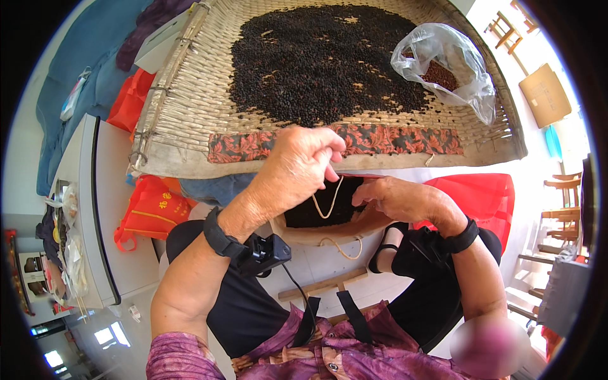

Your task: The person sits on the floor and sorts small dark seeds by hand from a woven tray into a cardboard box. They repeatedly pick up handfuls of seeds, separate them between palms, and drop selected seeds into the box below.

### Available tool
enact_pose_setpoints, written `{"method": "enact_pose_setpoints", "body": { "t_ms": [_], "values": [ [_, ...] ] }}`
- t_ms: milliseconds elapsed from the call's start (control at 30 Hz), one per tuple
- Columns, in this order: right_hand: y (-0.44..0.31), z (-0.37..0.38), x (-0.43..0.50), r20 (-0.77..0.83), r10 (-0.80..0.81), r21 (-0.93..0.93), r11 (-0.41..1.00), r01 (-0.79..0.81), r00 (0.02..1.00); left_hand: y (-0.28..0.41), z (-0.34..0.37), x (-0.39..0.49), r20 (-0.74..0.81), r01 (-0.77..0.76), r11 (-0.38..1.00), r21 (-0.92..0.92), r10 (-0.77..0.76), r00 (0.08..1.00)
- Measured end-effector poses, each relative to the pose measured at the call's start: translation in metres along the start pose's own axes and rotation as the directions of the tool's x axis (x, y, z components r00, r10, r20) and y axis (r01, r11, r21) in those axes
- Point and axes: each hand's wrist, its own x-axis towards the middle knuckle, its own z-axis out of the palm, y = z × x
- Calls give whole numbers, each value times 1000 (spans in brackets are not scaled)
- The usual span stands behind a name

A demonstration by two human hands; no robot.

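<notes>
My left hand (pixel 304 164) hangs over the near rim of the woven tray, fingers curled with thumb against forefinger. Whether it pinches something small cannot be made out. Lower and to the right, my right hand (pixel 403 199) is at the right side of a brown paper bag (pixel 327 236), its bent fingertips over the opening. A firm hold on the bag's wall is not plain. The bag sits between my knees, with cord handles (pixel 349 256) and dark contents (pixel 308 213). Small dark berries or seeds (pixel 313 66) cover much of the woven tray (pixel 190 95).
A clear plastic bag (pixel 439 61) with reddish-brown bits lies on the tray's right. Patterned cloth (pixel 408 140) lines its near rim. Red bags (pixel 152 209) flank my legs; a white cabinet (pixel 109 161) stands left. Wooden stools (pixel 563 204) are at right, a wooden bar (pixel 323 285) below.
</notes>
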Motion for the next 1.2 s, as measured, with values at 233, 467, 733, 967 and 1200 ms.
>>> {"method": "enact_pose_setpoints", "body": {
  "t_ms": [233, 467, 733, 967, 1200],
  "values": [
    [3, 7, 7, -70, -173, -85, 982, 167, 982, 2, -19, 5, -161, 13, 997, -70, -24, 987],
    [-8, 4, 6, -71, -92, -163, 983, 80, 993, -2, -29, 12, -300, 80, 996, -47, -90, 950],
    [-45, -42, -9, -3, 279, 342, 903, -261, 960, -18, -44, 28, -386, 11, 997, 81, 21, 922],
    [-50, -54, 19, -548, 223, 378, 926, 1, 806, -16, -47, 33, -454, 54, 993, 104, -1, 891],
    [-28, -58, 74, -825, -51, -170, 972, -160, 563, -17, -54, 36, -513, 69, 995, 70, -23, 858]
  ]
}}
